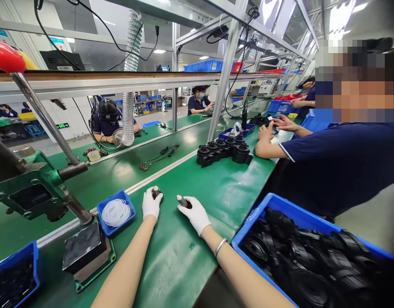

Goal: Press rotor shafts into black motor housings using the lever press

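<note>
Left hand: the white-gloved left hand [151, 203] rests on the green bench [184, 256], fingers curled around a small dark cylindrical part [156, 192] that stands upright in its grip.
Right hand: the white-gloved right hand [195, 214] lies just beside the left, pinching a second small dark part [182, 200] that points up and to the left; a silver bracelet [220, 246] circles the wrist.
Left of the hands: a small blue tray [126, 199] holds white rings [116, 212]; beside it stands a hand press [39, 184] with a red-knobbed lever.
Right of the hands: a large blue bin [274, 203] is full of black round parts [312, 261].
Further along the bench: a cluster of black assembled parts [224, 150] stands near a co-worker's hands [274, 128]; that person wears a dark blue shirt.
</note>
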Demonstrator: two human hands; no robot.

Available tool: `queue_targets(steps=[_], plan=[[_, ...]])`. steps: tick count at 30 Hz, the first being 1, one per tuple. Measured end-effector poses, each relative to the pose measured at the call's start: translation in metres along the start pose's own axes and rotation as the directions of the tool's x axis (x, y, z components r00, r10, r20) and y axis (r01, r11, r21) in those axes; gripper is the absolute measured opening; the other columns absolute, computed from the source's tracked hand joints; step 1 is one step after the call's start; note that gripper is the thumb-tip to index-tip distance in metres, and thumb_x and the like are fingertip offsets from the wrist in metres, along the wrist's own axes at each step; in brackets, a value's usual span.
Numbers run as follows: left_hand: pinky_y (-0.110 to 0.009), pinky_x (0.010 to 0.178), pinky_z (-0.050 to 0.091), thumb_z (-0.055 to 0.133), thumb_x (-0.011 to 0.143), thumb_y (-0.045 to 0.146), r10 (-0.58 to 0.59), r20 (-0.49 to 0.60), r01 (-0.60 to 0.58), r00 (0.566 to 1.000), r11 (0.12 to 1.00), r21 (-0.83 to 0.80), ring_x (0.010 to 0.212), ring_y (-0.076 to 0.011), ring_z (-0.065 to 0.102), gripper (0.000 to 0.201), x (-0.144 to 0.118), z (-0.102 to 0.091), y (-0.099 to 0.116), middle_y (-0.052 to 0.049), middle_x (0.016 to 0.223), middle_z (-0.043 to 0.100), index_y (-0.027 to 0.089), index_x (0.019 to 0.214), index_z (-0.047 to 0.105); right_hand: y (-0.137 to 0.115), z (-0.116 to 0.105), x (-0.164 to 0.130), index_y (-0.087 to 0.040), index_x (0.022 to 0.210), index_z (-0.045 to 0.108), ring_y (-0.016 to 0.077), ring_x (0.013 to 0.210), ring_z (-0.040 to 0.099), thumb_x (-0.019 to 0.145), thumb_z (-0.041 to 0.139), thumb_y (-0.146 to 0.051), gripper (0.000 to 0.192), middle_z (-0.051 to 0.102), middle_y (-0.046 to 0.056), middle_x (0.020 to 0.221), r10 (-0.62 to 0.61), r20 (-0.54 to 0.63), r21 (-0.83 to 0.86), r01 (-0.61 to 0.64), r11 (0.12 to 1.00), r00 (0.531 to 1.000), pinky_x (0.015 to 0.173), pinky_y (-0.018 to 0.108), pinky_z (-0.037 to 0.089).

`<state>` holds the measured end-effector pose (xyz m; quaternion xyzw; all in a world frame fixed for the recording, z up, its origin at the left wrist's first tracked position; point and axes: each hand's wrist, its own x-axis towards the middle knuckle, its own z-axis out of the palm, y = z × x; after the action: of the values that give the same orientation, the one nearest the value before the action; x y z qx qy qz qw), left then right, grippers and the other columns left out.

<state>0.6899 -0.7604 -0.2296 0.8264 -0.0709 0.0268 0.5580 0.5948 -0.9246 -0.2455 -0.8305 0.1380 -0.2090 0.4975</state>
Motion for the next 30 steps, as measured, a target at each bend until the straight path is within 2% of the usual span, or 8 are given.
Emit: queue_targets(steps=[5, 7, 10, 13, 18, 22, 25, 30], plan=[[-0.054, 0.120, 0.012, 0.058, 0.088, 0.028, 0.024, -0.044, -0.021, 0.999, 0.998, 0.062, 0.148, -0.0314, 0.018, 0.059, -0.039, -0.009, 0.011, -0.013, 0.153, 0.038, 0.018, 0.142, 0.036, -0.004, -0.006, 0.001, -0.018, 0.094, 0.064, 0.0258, 0.091, 0.061, 0.074, 0.065, -0.035, 0.027, 0.064, 0.007, 0.094, -0.058, 0.022, 0.015, 0.057, 0.998, 0.998, 0.089, 0.044, 0.047], [-0.048, 0.120, 0.022, 0.056, 0.091, 0.034, 0.060, -0.006, -0.060, 0.998, 0.997, 0.045, 0.144, -0.0285, 0.028, 0.060, -0.068, -0.019, 0.016, -0.012, 0.153, 0.037, 0.020, 0.145, 0.034, -0.012, -0.006, -0.008, -0.018, 0.096, 0.062, 0.0254, 0.094, 0.060, 0.076, 0.062, -0.032, 0.024, 0.062, 0.007, 0.096, -0.123, 0.044, 0.030, 0.121, 0.992, 0.991, 0.091, 0.045, 0.046], [-0.038, 0.105, 0.046, 0.058, 0.089, 0.041, 0.104, 0.186, -0.102, 0.977, 0.995, -0.019, 0.122, -0.0231, 0.056, 0.063, -0.107, -0.046, 0.023, -0.011, 0.143, 0.049, 0.021, 0.144, 0.036, -0.031, 0.008, -0.041, -0.020, 0.107, 0.061, 0.0223, 0.095, 0.059, 0.075, 0.060, -0.020, 0.032, 0.060, 0.005, 0.100, -0.260, 0.159, 0.082, 0.250, 0.965, 0.952, 0.091, 0.041, 0.048], [-0.040, 0.104, 0.046, 0.061, 0.085, 0.036, 0.076, 0.371, -0.102, 0.926, 0.993, 0.051, 0.116, -0.0244, 0.060, 0.060, -0.131, -0.081, 0.026, -0.012, 0.134, 0.058, 0.019, 0.141, 0.045, -0.052, 0.034, -0.083, -0.024, 0.123, 0.056, 0.0199, 0.093, 0.059, 0.067, 0.055, -0.005, 0.059, 0.060, 0.004, 0.101, -0.373, 0.294, 0.168, 0.336, 0.927, 0.880, 0.088, 0.037, 0.051], [-0.041, 0.103, 0.046, 0.058, 0.084, 0.033, -0.054, 0.368, 0.040, 0.928, 0.998, 0.045, 0.113, -0.0242, 0.061, 0.063, -0.161, -0.137, 0.022, -0.012, 0.131, 0.059, 0.018, 0.143, 0.041, -0.078, 0.062, -0.124, -0.023, 0.137, 0.041, 0.0245, 0.115, 0.055, 0.067, 0.054, -0.004, 0.074, 0.051, 0.012, 0.130, -0.464, 0.333, 0.325, 0.362, 0.874, 0.821, 0.103, 0.045, 0.045], [-0.038, 0.092, 0.052, 0.056, 0.086, 0.037, -0.133, 0.316, 0.162, 0.940, 0.985, -0.067, 0.104, -0.0241, 0.064, 0.042, -0.186, -0.170, 0.021, -0.010, 0.121, 0.065, 0.019, 0.123, 0.057, -0.087, 0.060, -0.131, -0.025, 0.147, 0.027, 0.0255, 0.129, 0.049, 0.076, 0.068, -0.016, 0.083, 0.044, 0.014, 0.144, -0.440, 0.521, 0.552, 0.104, 0.827, 0.732, 0.111, 0.047, 0.038], [-0.037, 0.081, 0.055, 0.058, 0.084, 0.038, -0.199, 0.262, 0.240, 0.944, 0.961, -0.137, 0.088, -0.0222, 0.067, 0.039, -0.199, -0.186, 0.021, -0.009, 0.109, 0.069, 0.018, 0.117, 0.058, -0.092, 0.059, -0.136, -0.027, 0.148, 0.028, 0.0246, 0.138, 0.039, 0.085, 0.066, -0.028, 0.073, 0.040, 0.013, 0.149, -0.411, 0.640, 0.623, -0.126, 0.772, 0.649, 0.117, 0.048, 0.029], [-0.035, 0.082, 0.055, 0.059, 0.084, 0.037, -0.198, 0.217, 0.240, 0.956, 0.953, -0.185, 0.084, -0.0199, 0.068, 0.039, -0.208, -0.199, 0.017, -0.007, 0.111, 0.070, 0.019, 0.118, 0.059, -0.106, 0.062, -0.146, -0.027, 0.146, 0.032, 0.0233, 0.139, 0.038, 0.093, 0.057, -0.049, 0.063, 0.042, 0.012, 0.149, -0.353, 0.704, 0.611, -0.270, 0.745, 0.617, 0.118, 0.045, 0.027]])
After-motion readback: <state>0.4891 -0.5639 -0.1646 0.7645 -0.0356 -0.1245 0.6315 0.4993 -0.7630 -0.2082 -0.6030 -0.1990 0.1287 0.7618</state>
